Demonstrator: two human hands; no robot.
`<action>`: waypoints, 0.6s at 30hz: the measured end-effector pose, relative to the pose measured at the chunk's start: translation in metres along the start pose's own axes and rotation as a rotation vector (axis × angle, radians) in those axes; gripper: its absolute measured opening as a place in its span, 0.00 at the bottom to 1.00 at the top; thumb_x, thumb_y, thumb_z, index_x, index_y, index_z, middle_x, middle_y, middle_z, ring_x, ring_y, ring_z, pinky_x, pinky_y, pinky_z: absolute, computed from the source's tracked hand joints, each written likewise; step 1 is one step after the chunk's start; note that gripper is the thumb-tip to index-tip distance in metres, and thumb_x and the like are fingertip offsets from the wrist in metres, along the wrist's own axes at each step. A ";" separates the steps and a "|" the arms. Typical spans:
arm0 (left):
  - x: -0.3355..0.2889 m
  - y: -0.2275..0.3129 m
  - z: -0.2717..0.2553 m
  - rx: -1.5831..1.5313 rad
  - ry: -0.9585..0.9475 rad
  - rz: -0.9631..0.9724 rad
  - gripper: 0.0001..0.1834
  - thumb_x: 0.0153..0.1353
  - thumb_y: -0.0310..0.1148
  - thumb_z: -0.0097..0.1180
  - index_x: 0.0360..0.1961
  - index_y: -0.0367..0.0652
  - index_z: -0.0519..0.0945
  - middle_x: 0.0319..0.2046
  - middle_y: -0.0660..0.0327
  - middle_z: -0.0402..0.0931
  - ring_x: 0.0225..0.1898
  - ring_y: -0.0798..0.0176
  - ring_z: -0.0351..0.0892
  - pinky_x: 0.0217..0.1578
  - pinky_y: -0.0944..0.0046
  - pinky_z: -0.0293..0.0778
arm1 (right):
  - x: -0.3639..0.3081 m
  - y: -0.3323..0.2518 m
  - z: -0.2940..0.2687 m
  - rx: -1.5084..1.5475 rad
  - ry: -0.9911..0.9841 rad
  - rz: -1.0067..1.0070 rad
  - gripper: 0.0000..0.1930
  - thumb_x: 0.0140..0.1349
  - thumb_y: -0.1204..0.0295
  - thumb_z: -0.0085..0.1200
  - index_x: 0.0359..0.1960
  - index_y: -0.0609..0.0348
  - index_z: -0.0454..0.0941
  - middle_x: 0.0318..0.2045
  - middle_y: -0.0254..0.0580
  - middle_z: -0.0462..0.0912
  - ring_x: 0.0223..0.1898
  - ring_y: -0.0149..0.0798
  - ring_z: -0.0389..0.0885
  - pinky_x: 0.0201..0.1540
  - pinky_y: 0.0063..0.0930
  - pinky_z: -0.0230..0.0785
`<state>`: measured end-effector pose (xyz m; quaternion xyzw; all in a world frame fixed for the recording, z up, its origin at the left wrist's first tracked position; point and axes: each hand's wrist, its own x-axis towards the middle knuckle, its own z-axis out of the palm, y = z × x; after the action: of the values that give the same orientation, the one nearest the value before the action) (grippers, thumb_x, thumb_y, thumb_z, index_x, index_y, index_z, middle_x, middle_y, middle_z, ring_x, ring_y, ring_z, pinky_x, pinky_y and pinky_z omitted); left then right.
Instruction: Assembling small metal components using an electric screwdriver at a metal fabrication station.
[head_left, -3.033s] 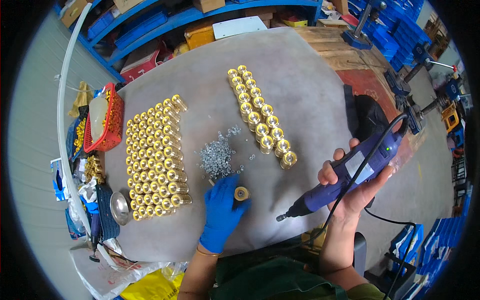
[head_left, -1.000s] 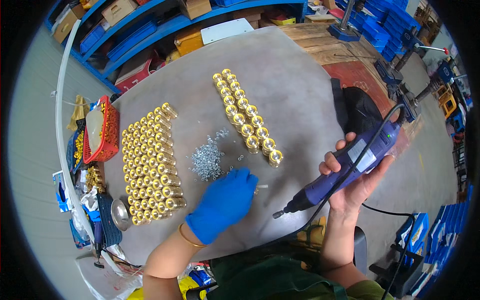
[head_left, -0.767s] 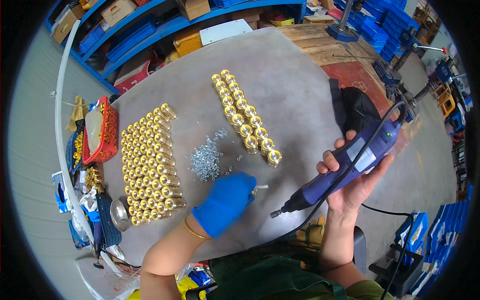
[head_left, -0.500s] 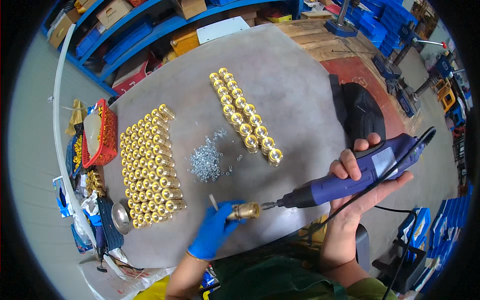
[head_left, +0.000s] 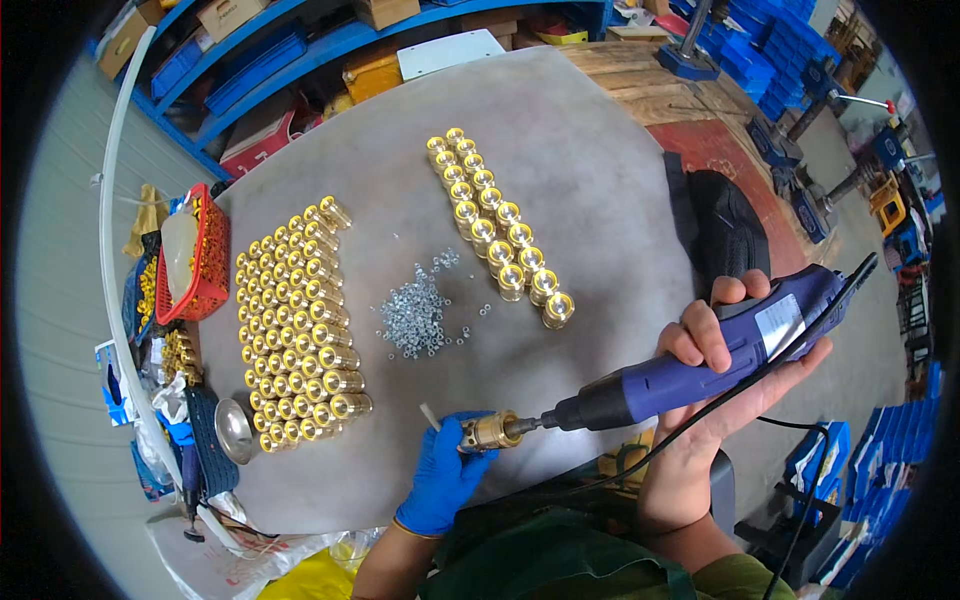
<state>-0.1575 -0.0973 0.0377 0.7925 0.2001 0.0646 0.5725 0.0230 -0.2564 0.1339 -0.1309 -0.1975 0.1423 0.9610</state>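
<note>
My left hand (head_left: 442,482), in a blue glove, is closed round a brass fitting (head_left: 487,432) lying on its side, open end to the right. A thin white stick (head_left: 430,417) pokes out above the glove's fingers. My bare right hand (head_left: 705,340) grips a purple electric screwdriver (head_left: 690,383) with a black nose, aimed left. Its bit (head_left: 525,425) reaches the mouth of the fitting; how deep the tip sits is hidden. Beyond the left hand lies a loose pile of small silvery nuts (head_left: 412,315).
Rows of brass fittings (head_left: 300,330) stand left on the grey table (head_left: 600,200); a double row (head_left: 490,215) stands farther back. At the left edge are a red basket (head_left: 205,255) and a metal bowl (head_left: 233,430). A black cable (head_left: 690,425) trails from the screwdriver across my right wrist.
The fitting and the screwdriver bit have come together, the bit now at the fitting's mouth instead of just short of it. My left hand has shifted slightly right.
</note>
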 end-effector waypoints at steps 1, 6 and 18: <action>0.001 -0.001 0.000 0.007 0.011 0.026 0.15 0.53 0.26 0.57 0.42 0.36 0.70 0.36 0.56 0.75 0.38 0.65 0.75 0.39 0.65 0.71 | 0.000 0.000 0.001 -0.019 0.019 0.002 0.32 0.53 0.41 0.49 0.46 0.56 0.64 0.42 0.47 0.73 0.22 0.29 0.69 0.27 0.25 0.63; 0.000 -0.019 0.007 -0.147 0.054 -0.123 0.13 0.52 0.25 0.57 0.39 0.36 0.72 0.34 0.57 0.76 0.35 0.64 0.76 0.37 0.65 0.72 | 0.002 0.003 0.001 -0.088 0.057 0.022 0.43 0.42 0.29 0.46 0.47 0.54 0.63 0.40 0.40 0.74 0.17 0.35 0.70 0.22 0.29 0.58; -0.001 -0.015 0.013 0.056 0.043 0.056 0.16 0.47 0.26 0.60 0.39 0.38 0.72 0.34 0.51 0.76 0.36 0.53 0.79 0.36 0.63 0.73 | 0.002 0.005 0.008 -0.149 0.039 0.013 0.47 0.38 0.27 0.46 0.50 0.53 0.62 0.43 0.39 0.75 0.15 0.35 0.69 0.19 0.30 0.59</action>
<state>-0.1575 -0.1050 0.0192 0.8120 0.1918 0.0923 0.5435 0.0200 -0.2501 0.1400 -0.2059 -0.1880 0.1311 0.9513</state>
